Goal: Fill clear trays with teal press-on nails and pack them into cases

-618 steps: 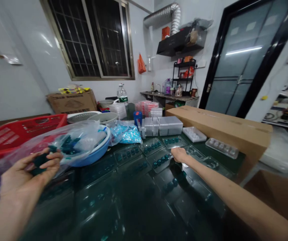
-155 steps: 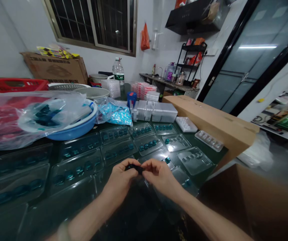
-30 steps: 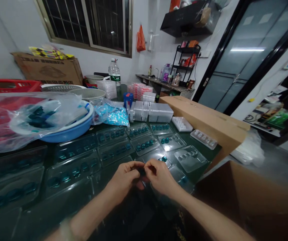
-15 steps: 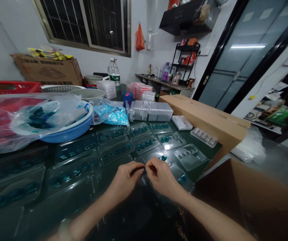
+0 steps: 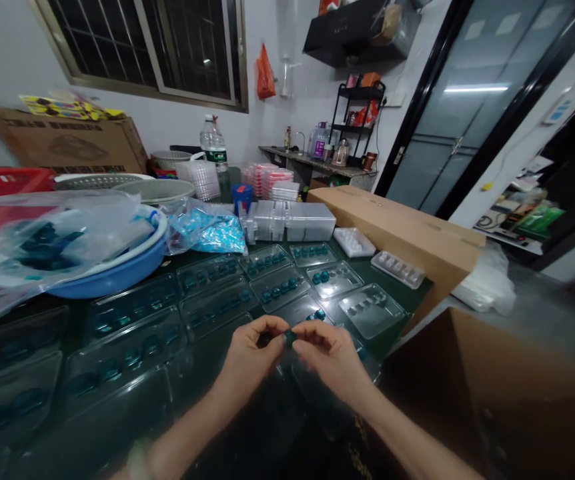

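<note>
Between my two hands is a small dark teal piece [image 5: 290, 338], pinched at the fingertips from both sides. My left hand [image 5: 256, 347] grips its left side between thumb and forefinger. On the other side, my right hand [image 5: 328, 352] pinches it in the same way. Just behind the fingers lies a clear plastic tray [image 5: 292, 310] with teal pieces [image 5: 317, 315] in it. To the right of it, a clear tray [image 5: 375, 319] has clear moulded bumps and no teal pieces that I can see. Several trays with rows of teal pieces [image 5: 135, 357] spread to the left.
A blue basin [image 5: 112, 277] under plastic film holds more teal material at the left. Behind the trays are a bag of blue packets [image 5: 217, 233] and stacked clear boxes [image 5: 292, 221]. Cardboard boxes [image 5: 397, 230] stand along the table's right side; another box [image 5: 492, 380] sits lower right.
The teal piece now shows between my fingertips, where it was hidden before. My right fingers have straightened somewhat. The whole view has shifted slightly, so the scene sits further left.
</note>
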Demonstrator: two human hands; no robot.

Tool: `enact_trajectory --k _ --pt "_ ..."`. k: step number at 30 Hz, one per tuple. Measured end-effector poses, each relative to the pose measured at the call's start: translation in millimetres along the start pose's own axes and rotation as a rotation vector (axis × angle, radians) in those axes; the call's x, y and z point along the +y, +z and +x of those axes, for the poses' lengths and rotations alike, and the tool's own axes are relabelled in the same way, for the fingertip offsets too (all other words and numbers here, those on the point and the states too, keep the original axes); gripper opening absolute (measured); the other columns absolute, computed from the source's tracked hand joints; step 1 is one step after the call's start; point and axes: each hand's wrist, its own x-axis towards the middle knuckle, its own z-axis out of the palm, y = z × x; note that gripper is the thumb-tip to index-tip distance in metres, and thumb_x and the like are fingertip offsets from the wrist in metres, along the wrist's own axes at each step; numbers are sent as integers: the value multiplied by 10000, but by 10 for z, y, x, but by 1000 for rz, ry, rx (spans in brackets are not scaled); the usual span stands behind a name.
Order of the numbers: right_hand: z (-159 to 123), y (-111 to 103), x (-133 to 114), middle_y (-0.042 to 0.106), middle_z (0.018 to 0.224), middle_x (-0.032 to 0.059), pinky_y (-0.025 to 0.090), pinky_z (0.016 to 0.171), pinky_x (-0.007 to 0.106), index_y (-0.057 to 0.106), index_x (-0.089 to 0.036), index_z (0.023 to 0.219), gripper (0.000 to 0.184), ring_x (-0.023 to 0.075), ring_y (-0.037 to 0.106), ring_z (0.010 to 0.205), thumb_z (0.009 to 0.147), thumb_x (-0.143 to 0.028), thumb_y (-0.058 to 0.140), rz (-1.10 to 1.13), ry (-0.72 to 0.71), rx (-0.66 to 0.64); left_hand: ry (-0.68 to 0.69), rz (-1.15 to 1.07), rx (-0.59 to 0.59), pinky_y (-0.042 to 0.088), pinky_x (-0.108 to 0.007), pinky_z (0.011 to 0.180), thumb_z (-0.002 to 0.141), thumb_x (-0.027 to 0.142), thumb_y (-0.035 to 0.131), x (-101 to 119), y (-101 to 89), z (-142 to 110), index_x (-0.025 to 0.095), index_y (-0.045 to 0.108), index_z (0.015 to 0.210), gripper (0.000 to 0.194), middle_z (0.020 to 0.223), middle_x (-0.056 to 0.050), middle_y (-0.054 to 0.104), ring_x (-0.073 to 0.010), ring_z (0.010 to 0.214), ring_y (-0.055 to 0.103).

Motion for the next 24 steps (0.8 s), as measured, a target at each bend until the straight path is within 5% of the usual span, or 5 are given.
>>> enact_trajectory --k 5,8,13,17,24 --pt "20 -60 50 533 629 -29 430 431 182 581 -181 875 188 88 504 533 696 -235 602 202 83 22 92 -49 -16 377 -189 476 672 200 576 38 119 98 155 587 711 61 672 5 569 -98 553 496" --pt "23 -143 56 540 599 -28 437 451 193 591 -168 848 166 85 502 510 705 -251 594 161 92 51 34 -62 -40 350 -184 435 650 227 607 23 197 202 159 580 722 103 625 21 544 -85 501 472" --pt "331 -609 255 572 599 -12 430 470 212 592 -142 861 212 98 514 491 748 -313 537 -469 5 213 -184 -338 -117 304 -181 376 649 185 595 -93 267 381 157 546 815 175 564 38 506 -62 405 429" --pt "889 -1131 492 610 720 43 429 626 266 607 -125 892 203 148 556 653 757 -242 512 -765 -2 332 -407 -546 -38 454 -263 561 498 -45 495 -144 200 442 127 549 752 311 710 -28 564 -165 681 588" --pt "1471 -1393 736 586 938 54 401 799 346 578 -140 926 168 172 536 898 801 -232 514 -1092 71 132 -366 -516 -147 462 -295 717 649 78 594 -72 -20 366 131 550 811 175 836 -61 581 -191 816 589"
